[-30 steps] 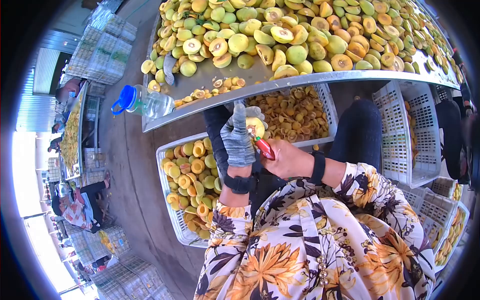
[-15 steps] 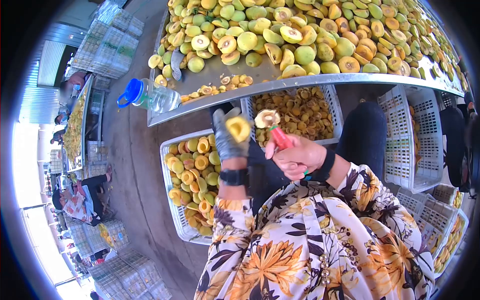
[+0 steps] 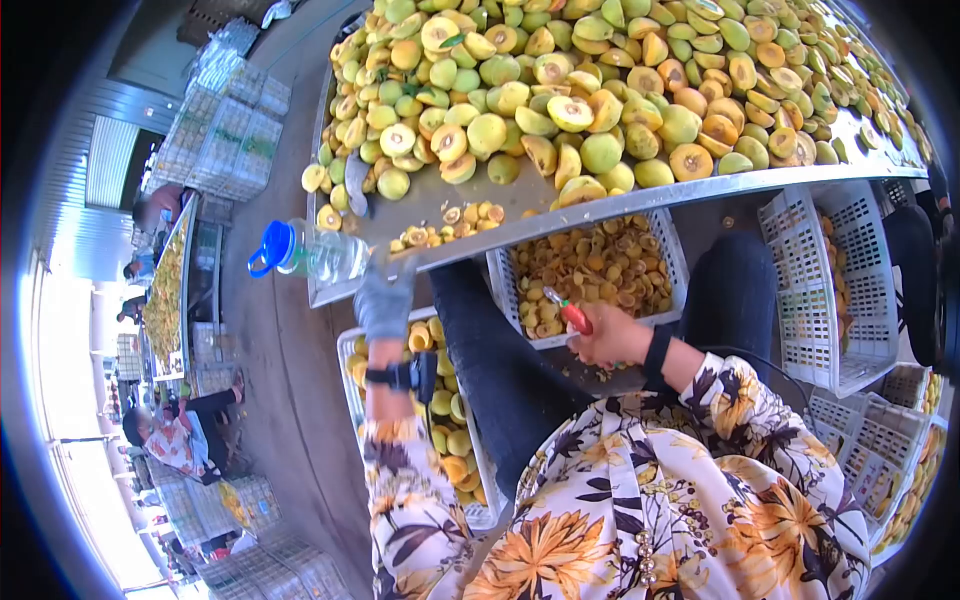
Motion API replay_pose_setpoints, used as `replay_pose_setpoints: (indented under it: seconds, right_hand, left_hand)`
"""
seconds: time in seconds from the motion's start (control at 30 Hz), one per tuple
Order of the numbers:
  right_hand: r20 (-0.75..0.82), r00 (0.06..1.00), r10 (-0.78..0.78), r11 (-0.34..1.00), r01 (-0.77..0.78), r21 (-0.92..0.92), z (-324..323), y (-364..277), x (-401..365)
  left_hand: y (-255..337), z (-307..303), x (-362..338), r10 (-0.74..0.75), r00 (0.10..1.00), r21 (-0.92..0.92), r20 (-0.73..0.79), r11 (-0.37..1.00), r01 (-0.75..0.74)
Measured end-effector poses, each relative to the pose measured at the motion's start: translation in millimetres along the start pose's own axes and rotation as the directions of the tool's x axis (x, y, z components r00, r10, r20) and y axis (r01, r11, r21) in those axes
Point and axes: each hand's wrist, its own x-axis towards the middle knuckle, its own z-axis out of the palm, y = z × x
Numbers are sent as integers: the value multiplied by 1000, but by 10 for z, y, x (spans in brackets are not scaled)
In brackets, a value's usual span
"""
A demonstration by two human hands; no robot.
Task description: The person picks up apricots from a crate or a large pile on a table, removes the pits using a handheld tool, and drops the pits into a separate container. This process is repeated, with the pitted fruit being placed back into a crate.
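Observation:
My right hand (image 3: 610, 336) is wrapped round a red-handled tool (image 3: 575, 317) whose metal tip points up and left, with nothing on it. Below that tip is a white crate (image 3: 528, 342) of cut fruit pieces (image 3: 590, 262). My left hand (image 3: 384, 305), in a grey glove, is at the table's front edge beside a clear bottle with a blue lid (image 3: 335, 256); its fingers are blurred. Under it stands a crate of hollowed fruit halves (image 3: 457, 440). Halved yellow-green fruit (image 3: 480, 130) is heaped on the metal table (image 3: 430, 193).
White crates (image 3: 835, 290) stand at the right, beside a dark-clothed leg (image 3: 910, 285). At the left, a seated person (image 3: 180, 440) is near stacked crates (image 3: 225, 130) and another fruit-covered table (image 3: 165, 290). A grey cloth-like item (image 3: 356, 183) lies on the near table.
My left hand has moved left and up to the table edge, and the fruit half is no longer visible in it. The pale piece has gone from the tool's tip; my right hand is slightly lower.

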Motion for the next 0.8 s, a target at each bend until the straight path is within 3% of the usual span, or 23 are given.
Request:
replay_pose_setpoints:
  seconds: [0.03, 0.07, 0.1, 0.17, 0.23, 0.27, 0.3, 0.37, 0.4, 0.43, 0.5, 0.53, 0.57, 0.63, 0.7, 0.77, 0.8]
  right_hand:
    - [-15, 1000, -9, 1000, 9, 4, 10, 23, -48]
    - [-52, 998, -31, 998, 28, -58, 18, 47, -102]
    - [-90, 994, -53, 992, 42, -121, 18, 76, -152]
    - [-85, 993, -84, 984, 69, -165, 6, 180, -221]
    - [-189, 906, -379, 883, 293, -368, 12, 380, -213]
    - [-209, 902, -378, 885, 285, -369, -28, 413, -233]
    - [-225, 899, -376, 887, 279, -369, -57, 349, -289]
    - [-281, 874, -397, 898, 307, -315, -118, 197, -335]
    - [-327, 849, -416, 902, 341, -265, -155, 135, -318]
    - [-319, 851, -416, 902, 343, -262, -189, 110, -273]
    - [-391, 801, -454, 888, 373, -267, -249, 63, -145]
    - [-421, 793, -440, 898, 400, -185, -279, -70, -119]
    - [-450, 789, -418, 902, 420, -101, -301, -229, -104]
    - [-411, 868, -279, 854, 419, 307, -308, -461, -58]
    - [-293, 918, -268, 818, 377, 434, -323, -533, 51]
    - [-325, 906, -272, 795, 402, 454, -243, -543, 119]
    - [-329, 896, -297, 788, 425, 446, -222, -560, 63]
  left_hand:
    - [169, 152, 285, 14, 1000, -131, 13, 991, -12]
    - [263, 365, 574, 153, 987, -163, -42, 974, -158]
    - [428, 528, 821, 149, 989, -171, -18, 974, -150]
    - [764, 744, 1167, -8, 986, -66, 164, 998, 19]
    - [849, 1064, 1448, -125, 950, -99, 285, 982, 159]
    - [828, 1155, 1494, -145, 961, -41, 237, 986, 159]
    - [982, 1032, 1429, -268, 908, -140, 322, 935, 325]
    - [799, 1192, 1573, -297, 901, -146, 315, 924, 355]
    - [994, 957, 1358, -353, 831, -400, 430, 751, 526]
    - [963, 912, 1250, -360, 829, -397, 428, 749, 530]
    - [859, 836, 1047, -145, 888, -656, 436, 625, 423]
    - [821, 848, 880, -19, 967, -711, 254, 674, 199]
    - [797, 892, 661, 117, 991, -722, 69, 691, -32]
    - [1180, 478, 72, 185, 979, -674, 84, 734, -81]
    - [1343, 458, -344, 329, 930, -576, -162, 734, -360]
    - [1399, 485, -654, 363, 929, -615, -75, 717, -330]
    - [1402, 473, -765, 415, 902, -580, -121, 708, -404]
